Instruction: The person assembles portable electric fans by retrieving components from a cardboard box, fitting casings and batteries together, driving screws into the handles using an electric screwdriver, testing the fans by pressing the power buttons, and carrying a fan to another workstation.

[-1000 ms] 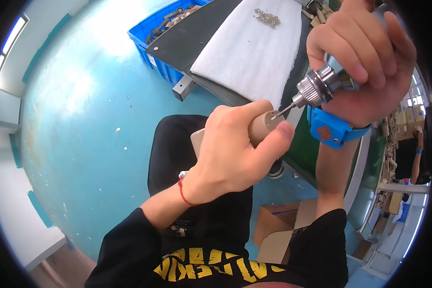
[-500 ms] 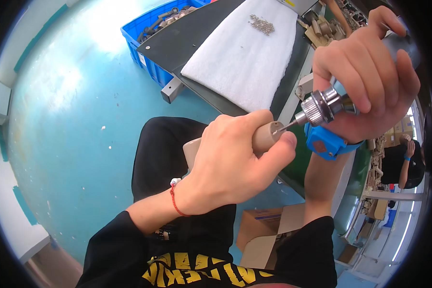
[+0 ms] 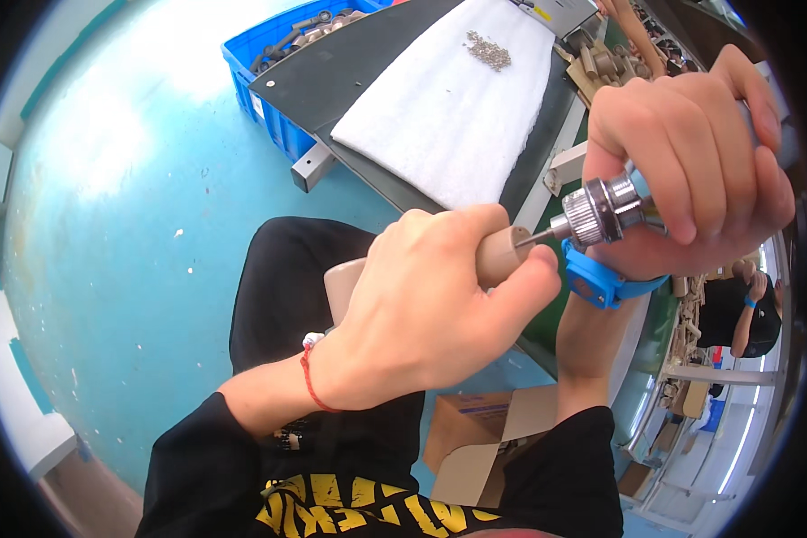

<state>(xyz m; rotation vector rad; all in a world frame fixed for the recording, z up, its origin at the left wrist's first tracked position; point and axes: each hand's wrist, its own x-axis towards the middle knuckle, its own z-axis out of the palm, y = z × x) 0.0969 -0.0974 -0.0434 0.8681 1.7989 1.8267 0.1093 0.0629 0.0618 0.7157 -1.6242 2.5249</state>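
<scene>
My left hand (image 3: 430, 300) is closed around a beige cylindrical plastic part (image 3: 500, 255), whose round end sticks out past my fingers. A wider beige section of it shows behind the wrist side of the hand. Wrapped in my right hand (image 3: 681, 161) is an electric screwdriver (image 3: 599, 212) with a knurled metal collar, its body mostly hidden by my fingers. Its thin bit points left and meets the end face of the beige part near the rim. Whether a screw sits at the bit's tip is too small to tell.
A white foam sheet (image 3: 439, 117) with a pile of small screws (image 3: 489, 51) covers part of the dark table (image 3: 309, 85). Beside it stands a blue crate (image 3: 282, 134) of parts. An open cardboard box (image 3: 466, 435) is below my right arm. Another person (image 3: 740, 314) is at far right.
The bit has gone closer into the end of the beige part, and the screwdriver's collar sits slightly lower. My view has shifted a little; both grips stay the same.
</scene>
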